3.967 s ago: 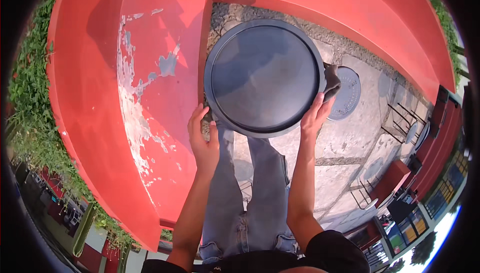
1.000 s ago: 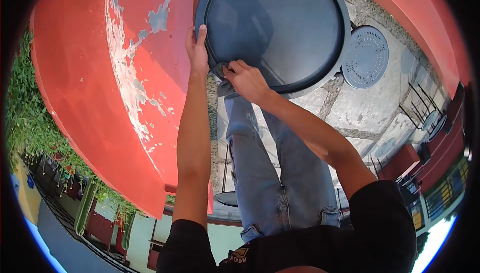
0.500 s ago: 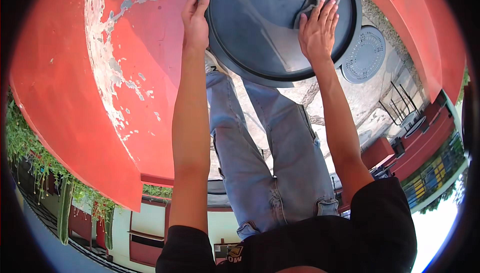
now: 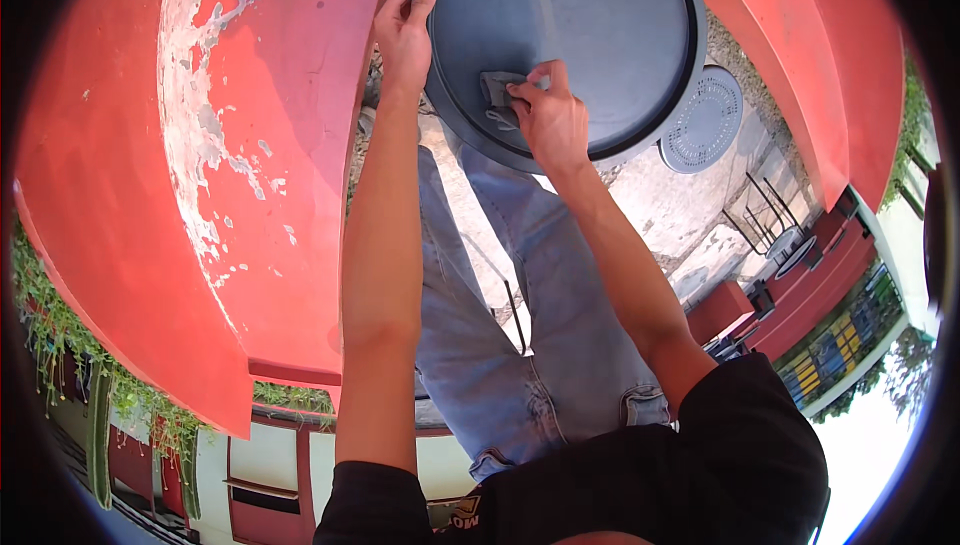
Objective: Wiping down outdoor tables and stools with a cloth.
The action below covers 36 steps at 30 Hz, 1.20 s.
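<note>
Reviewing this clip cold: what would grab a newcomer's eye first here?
Probably the big dark round top with its raised rim, at upper centre; the left hand grips its left edge and the right hand pinches a grey cloth on its surface. Next, the red wall filling the left side, with its pale peeled patch.

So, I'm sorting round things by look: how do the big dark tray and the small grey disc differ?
The tray looks much larger than the disc. The tray is dark and smooth-faced; the disc is paler, dotted with what look like small holes. The left hand grips the tray's edge and the right hand holds a cloth against its face; neither touches the disc. Both are round and greyish.
</note>
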Each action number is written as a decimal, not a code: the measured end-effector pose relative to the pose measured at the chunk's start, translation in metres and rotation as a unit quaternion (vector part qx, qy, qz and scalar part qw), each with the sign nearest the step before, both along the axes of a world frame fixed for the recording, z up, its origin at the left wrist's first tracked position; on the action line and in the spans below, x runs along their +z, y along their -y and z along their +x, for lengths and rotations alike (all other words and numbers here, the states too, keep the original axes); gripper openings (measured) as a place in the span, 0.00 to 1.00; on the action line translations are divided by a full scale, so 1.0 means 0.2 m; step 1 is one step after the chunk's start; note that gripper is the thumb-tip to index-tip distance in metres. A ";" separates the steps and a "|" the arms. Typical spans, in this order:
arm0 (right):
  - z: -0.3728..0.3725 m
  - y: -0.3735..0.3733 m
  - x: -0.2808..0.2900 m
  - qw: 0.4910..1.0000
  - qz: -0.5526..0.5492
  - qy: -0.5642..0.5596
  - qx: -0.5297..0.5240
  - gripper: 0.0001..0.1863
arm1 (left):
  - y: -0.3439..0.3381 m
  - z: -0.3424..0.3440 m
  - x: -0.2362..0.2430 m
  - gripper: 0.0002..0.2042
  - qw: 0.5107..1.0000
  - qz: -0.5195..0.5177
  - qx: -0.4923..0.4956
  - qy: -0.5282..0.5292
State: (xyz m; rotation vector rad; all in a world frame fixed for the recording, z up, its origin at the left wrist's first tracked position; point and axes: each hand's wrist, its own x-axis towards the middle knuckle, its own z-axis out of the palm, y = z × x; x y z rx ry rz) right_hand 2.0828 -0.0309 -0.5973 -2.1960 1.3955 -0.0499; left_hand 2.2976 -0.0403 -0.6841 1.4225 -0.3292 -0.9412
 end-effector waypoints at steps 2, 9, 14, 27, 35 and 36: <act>-0.04 0.16 -0.04 1.000 -0.018 0.010 0.012 0.07 | 0.00 0.02 0.02 0.17 1.000 0.007 -0.001 0.012; -0.40 0.87 -0.09 0.975 -0.178 -0.018 -0.136 0.14 | 0.08 -0.06 0.09 0.17 0.991 0.007 0.000 0.130; -0.31 0.60 0.17 0.796 0.459 0.336 -0.208 0.20 | -0.05 -0.01 0.30 0.16 0.944 0.016 0.016 0.330; 0.07 0.08 0.24 0.985 -0.010 0.105 -0.139 0.16 | -0.35 -0.07 0.34 0.28 0.945 0.117 -0.084 0.294; 0.12 0.33 -0.18 0.963 -0.148 -0.155 -0.161 0.41 | -0.05 -0.22 0.18 0.20 0.959 0.126 -0.005 0.256; 0.17 0.35 -0.22 0.949 -0.170 -0.187 -0.190 0.41 | -0.04 -0.23 0.17 0.20 0.954 0.124 0.004 0.272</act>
